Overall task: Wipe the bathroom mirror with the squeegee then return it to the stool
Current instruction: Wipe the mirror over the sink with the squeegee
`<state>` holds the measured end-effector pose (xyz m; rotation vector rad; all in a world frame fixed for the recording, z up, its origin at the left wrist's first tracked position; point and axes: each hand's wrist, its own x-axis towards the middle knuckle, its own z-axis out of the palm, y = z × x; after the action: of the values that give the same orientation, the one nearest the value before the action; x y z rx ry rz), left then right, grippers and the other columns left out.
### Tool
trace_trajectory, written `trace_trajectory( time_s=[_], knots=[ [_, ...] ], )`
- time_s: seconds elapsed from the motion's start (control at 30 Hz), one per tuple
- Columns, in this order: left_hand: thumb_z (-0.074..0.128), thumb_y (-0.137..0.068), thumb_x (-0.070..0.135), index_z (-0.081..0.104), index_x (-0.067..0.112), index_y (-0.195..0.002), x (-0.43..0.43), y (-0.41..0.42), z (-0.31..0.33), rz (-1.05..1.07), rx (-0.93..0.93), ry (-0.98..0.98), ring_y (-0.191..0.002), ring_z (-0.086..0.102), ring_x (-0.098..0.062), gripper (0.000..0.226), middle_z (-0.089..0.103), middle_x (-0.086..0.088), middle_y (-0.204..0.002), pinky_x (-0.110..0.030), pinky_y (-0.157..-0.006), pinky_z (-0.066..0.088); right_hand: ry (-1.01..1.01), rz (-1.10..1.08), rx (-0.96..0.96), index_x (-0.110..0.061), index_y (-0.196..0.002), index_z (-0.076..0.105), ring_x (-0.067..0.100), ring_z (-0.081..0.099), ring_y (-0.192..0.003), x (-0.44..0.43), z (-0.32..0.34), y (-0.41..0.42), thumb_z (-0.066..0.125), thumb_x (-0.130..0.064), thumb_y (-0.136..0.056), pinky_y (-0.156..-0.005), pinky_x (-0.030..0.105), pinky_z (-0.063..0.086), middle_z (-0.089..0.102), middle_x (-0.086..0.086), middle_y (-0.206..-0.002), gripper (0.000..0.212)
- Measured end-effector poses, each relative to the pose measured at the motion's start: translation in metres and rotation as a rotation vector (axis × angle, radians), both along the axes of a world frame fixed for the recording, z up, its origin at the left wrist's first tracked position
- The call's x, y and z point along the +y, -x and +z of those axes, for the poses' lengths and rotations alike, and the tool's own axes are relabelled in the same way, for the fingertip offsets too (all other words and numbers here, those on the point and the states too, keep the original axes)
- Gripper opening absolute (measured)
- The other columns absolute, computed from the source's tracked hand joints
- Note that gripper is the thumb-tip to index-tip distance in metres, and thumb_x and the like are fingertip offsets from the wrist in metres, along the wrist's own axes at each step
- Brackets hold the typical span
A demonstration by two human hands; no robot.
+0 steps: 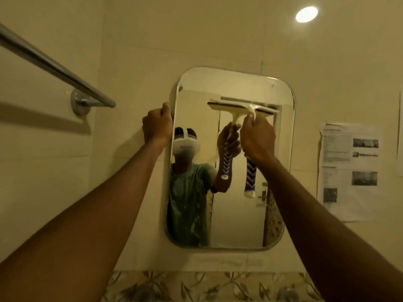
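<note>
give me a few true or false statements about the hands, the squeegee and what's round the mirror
1. The right hand grips the squeegee by its handle. True.
2. The squeegee's blade lies across the bottom of the mirror. False: it lies across the upper part, below the top edge.
3. The left hand holds the mirror's left edge. True.
4. The towel rail is mounted to the right of the mirror. False: it is on the wall to the left; printed sheets hang on the right.
</note>
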<state>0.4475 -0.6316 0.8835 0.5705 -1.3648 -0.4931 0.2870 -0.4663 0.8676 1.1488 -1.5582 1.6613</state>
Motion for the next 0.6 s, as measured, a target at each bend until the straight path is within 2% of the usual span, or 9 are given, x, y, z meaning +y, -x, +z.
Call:
trace_trajectory(
  time_s=[0.1,0.17,0.3,0.47,0.57,0.6],
  knots=[
    [0.038,-0.099,0.045,0.067,0.0,-0.073,-0.003,-0.002,0.002,-0.028,0.0,-0.016,-0.067,0.067,-0.033,0.059,0.069,-0.016,-0.071,-0.049,-0.069,0.057,0.021,-0.039,0.05,-0.022,-0.073,0.05,0.006,0.057,-0.055,-0.01,0.047,-0.008,0.033,-0.036,-0.103,-0.05,0.021,0.042,0.057,-0.004,-0.064,0.038],
    [0.037,-0.1,0.044,0.068,0.001,-0.074,-0.004,-0.003,0.003,-0.029,-0.019,-0.003,-0.066,0.067,-0.033,0.059,0.069,-0.016,-0.071,-0.049,-0.069,0.057,0.011,-0.077,0.066,-0.021,-0.072,0.049,0.006,0.056,-0.059,-0.017,0.067,-0.014,0.032,-0.036,-0.103,-0.051,0.02,0.037,0.054,-0.006,-0.064,0.038],
    [0.034,-0.101,0.043,0.068,0.003,-0.075,-0.006,-0.004,0.003,-0.054,-0.032,0.003,-0.065,0.067,-0.032,0.059,0.07,-0.014,-0.07,-0.047,-0.07,0.058,-0.034,-0.106,0.061,-0.009,-0.094,0.06,0.013,0.06,-0.068,-0.034,0.071,-0.021,0.025,-0.041,-0.103,-0.06,0.027,0.048,0.06,0.0,-0.074,0.048],
    [0.031,-0.102,0.044,0.068,0.003,-0.076,-0.009,-0.004,0.004,-0.047,-0.063,0.03,-0.068,0.067,-0.032,0.061,0.07,-0.014,-0.072,-0.046,-0.074,0.057,-0.063,-0.022,0.104,-0.015,-0.096,0.053,0.007,0.061,-0.054,-0.033,0.014,-0.023,0.033,-0.039,-0.102,-0.045,0.02,0.044,0.06,-0.005,-0.069,0.032],
    [0.031,-0.102,0.043,0.068,-0.001,-0.076,-0.011,-0.004,0.004,-0.032,-0.055,0.069,-0.071,0.067,-0.037,0.063,0.07,-0.018,-0.075,-0.046,-0.074,0.056,-0.057,0.028,0.078,-0.026,-0.085,0.048,0.009,0.062,-0.048,-0.031,-0.053,-0.029,0.028,-0.055,-0.093,-0.039,0.025,0.052,0.062,-0.003,-0.065,0.036],
    [0.031,-0.102,0.042,0.068,-0.002,-0.078,-0.011,-0.004,0.004,-0.023,-0.055,0.076,-0.072,0.066,-0.038,0.063,0.07,-0.02,-0.076,-0.046,-0.075,0.055,-0.059,0.04,0.055,-0.029,-0.082,0.046,0.007,0.062,-0.049,-0.03,-0.073,-0.033,0.026,-0.06,-0.091,-0.037,0.023,0.051,0.061,-0.002,-0.063,0.038]
  ],
)
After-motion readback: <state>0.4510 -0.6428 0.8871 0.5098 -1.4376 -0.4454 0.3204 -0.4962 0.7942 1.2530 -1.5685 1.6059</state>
